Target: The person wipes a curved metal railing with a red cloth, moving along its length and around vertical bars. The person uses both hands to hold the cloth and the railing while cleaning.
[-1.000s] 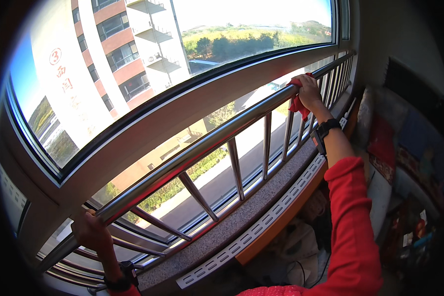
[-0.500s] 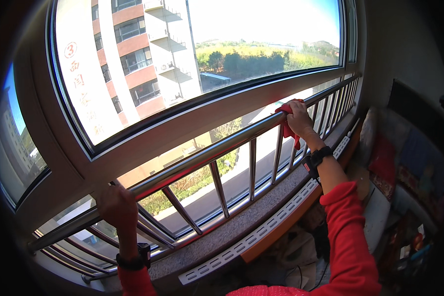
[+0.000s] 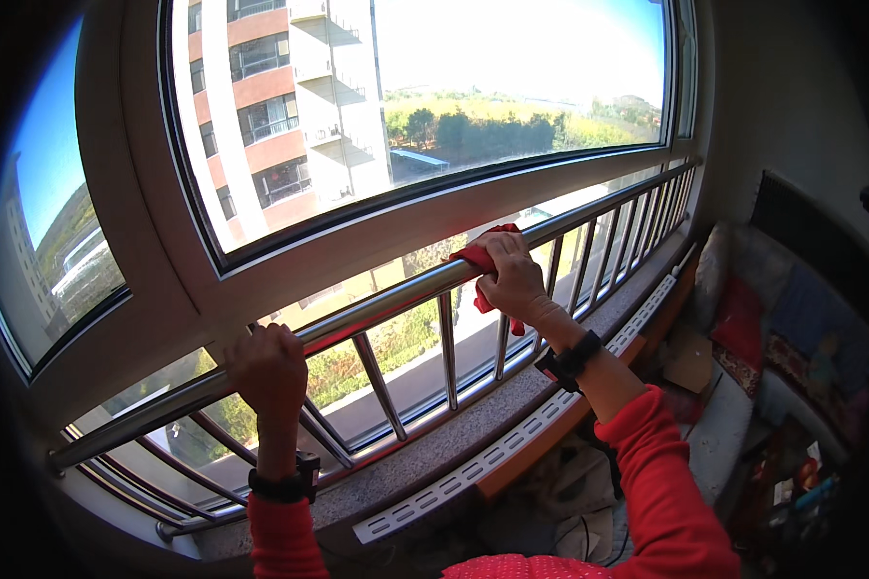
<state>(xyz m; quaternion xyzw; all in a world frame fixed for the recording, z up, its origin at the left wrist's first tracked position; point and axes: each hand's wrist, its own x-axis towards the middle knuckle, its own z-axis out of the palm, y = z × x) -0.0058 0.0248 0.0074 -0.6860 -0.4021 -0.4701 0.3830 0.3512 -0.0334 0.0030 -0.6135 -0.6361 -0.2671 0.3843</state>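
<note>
The left hand (image 3: 268,372) closes around the metal rail (image 3: 386,303) near its left part, fingers curled over the top. Farther right along the same rail, the right hand (image 3: 514,280) grips a red cloth (image 3: 475,258), pressing it over the rail; the cloth wraps the tube, and a loose end hangs below the hand. Upright bars (image 3: 448,349) run down from the rail in front of the window (image 3: 512,121), through which a tall building (image 3: 266,116) and trees (image 3: 473,127) show. Beneath the bars lies a speckled stone sill (image 3: 434,449), with a white slotted strip (image 3: 425,500) beside it. Each wrist wears a black band (image 3: 577,359), below a red sleeve (image 3: 661,473). A red cushion (image 3: 739,309) sits at the right.
</note>
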